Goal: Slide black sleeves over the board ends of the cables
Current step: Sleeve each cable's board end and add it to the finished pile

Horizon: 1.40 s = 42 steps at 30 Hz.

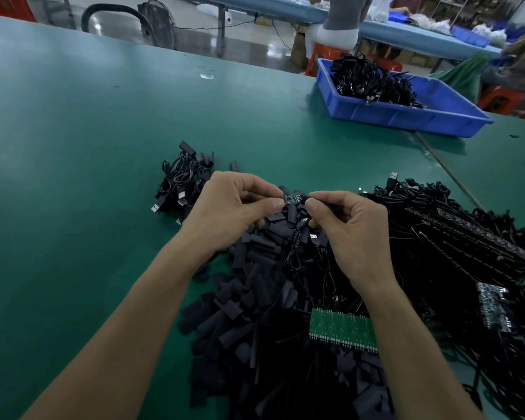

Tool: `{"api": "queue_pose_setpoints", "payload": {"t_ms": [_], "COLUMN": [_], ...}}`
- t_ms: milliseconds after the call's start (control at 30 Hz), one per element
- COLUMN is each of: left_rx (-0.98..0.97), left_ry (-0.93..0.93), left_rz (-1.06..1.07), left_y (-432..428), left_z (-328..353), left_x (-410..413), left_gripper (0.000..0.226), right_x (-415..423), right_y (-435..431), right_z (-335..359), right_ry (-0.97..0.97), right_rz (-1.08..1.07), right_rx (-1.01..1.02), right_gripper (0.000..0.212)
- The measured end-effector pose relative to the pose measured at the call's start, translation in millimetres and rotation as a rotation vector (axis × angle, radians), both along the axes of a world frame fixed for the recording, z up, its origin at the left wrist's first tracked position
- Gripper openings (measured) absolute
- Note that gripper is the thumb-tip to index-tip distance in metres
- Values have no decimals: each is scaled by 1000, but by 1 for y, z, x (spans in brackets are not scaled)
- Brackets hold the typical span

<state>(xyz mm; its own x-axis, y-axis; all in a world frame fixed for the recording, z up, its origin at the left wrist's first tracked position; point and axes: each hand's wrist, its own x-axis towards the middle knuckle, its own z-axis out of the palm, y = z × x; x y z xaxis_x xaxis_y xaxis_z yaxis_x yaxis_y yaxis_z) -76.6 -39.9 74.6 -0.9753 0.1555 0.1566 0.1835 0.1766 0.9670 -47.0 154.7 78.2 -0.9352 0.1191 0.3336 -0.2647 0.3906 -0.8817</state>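
Observation:
My left hand (234, 207) pinches one end of a small green circuit board (291, 199) between thumb and fingers. My right hand (349, 228) pinches the board's other end, where a black sleeve (306, 197) meets it; how far the sleeve covers the board is hidden by my fingers. The board's black cable with a USB plug (303, 221) hangs below my hands. A big pile of loose black sleeves (255, 298) lies under and in front of both hands.
A bundle of coiled cables (179, 183) lies to the left of my hands. A heap of cables with boards (455, 237) spreads at the right. A green board panel (340, 330) lies near my right forearm. A blue bin (406, 113) with cables stands far right.

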Motion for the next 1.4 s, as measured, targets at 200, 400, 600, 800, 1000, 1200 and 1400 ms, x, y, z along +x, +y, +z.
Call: {"api": "queue_pose_setpoints", "payload": {"t_ms": [200,400,600,800,1000,1200,1400], "left_rx": [6,51,58,49,57,84,109], "left_ry": [-13,-52,-62,-60,-62,-83,-73], "left_rz": [-13,-37,-35,-30,-26,-53,-79], "left_y": [-1,-2,-1,2,2,2,2], "left_z": [1,5,8,6,8,11,11], "left_x": [1,4,5,5,7,9,9], "left_gripper": [6,7,7,8,7,7,8], "right_x": [-2,-1,-1,0,2,1,0], "right_y": [3,7,8,8,10,7,13], "right_z": [0,6,10,7,11,11,11], "right_ry": [-11,-33,-20,-48,-148,-151,-189], "right_rz": [48,149,155,99,184,187,233], "right_rx": [-37,-113,-80,-77,-181,-263,-278], "right_gripper": [16,19,18,18,24,19,14]}}
